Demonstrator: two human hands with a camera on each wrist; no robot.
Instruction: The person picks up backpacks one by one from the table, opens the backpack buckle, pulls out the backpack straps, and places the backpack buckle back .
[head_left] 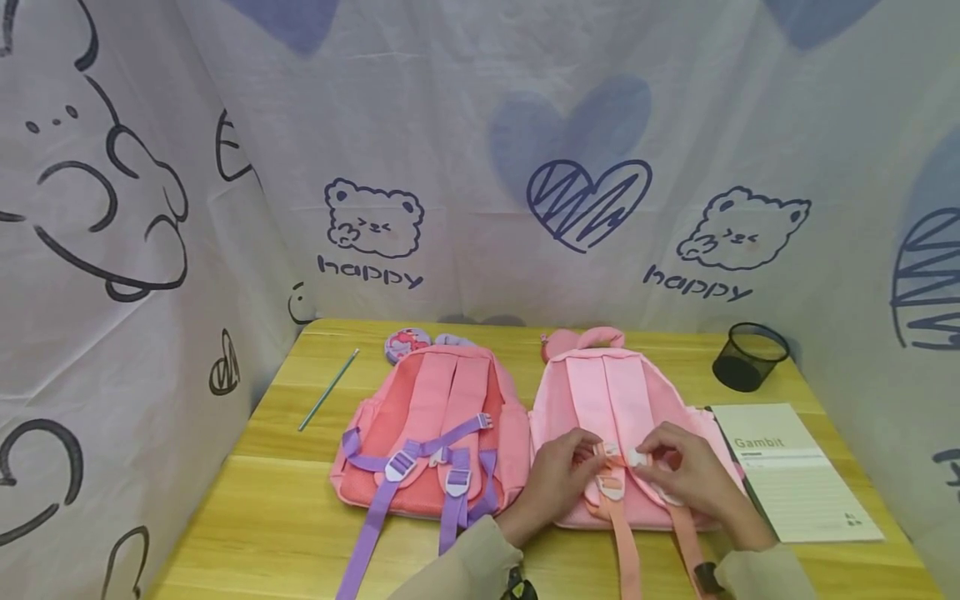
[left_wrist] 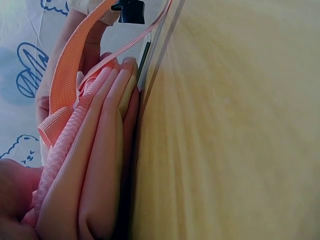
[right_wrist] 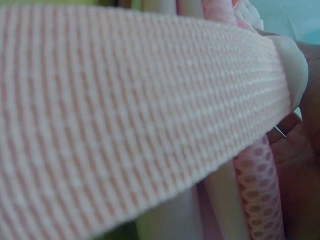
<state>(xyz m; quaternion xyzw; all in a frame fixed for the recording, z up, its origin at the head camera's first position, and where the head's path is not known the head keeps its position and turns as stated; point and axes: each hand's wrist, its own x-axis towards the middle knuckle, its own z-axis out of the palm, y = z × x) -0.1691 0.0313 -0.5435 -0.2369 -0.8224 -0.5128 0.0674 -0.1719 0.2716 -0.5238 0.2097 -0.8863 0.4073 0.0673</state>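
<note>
A light pink backpack (head_left: 663, 392) lies on the table with its shoulder straps facing up. Over its lower half, my left hand (head_left: 558, 475) pinches one end of a short orange strap with a white buckle piece (head_left: 610, 451). Across from it, my right hand (head_left: 692, 473) pinches another white buckle piece (head_left: 637, 457) between thumb and fingers. Both pieces are close together, partly covered by fingertips. Orange webbing (head_left: 622, 542) hangs from the backpack toward the table's front edge. In the right wrist view, a pale webbing strap (right_wrist: 140, 110) crosses in front of the hand and hides much of it.
Left of it lies a coral backpack (head_left: 506, 400) with purple straps (head_left: 367, 533). A pencil (head_left: 328, 390) is at the far left. On the right are a notebook (head_left: 798, 483) and a black mesh pen holder (head_left: 738, 367). Printed cloth (head_left: 465, 142) surrounds the wooden table (head_left: 255, 508).
</note>
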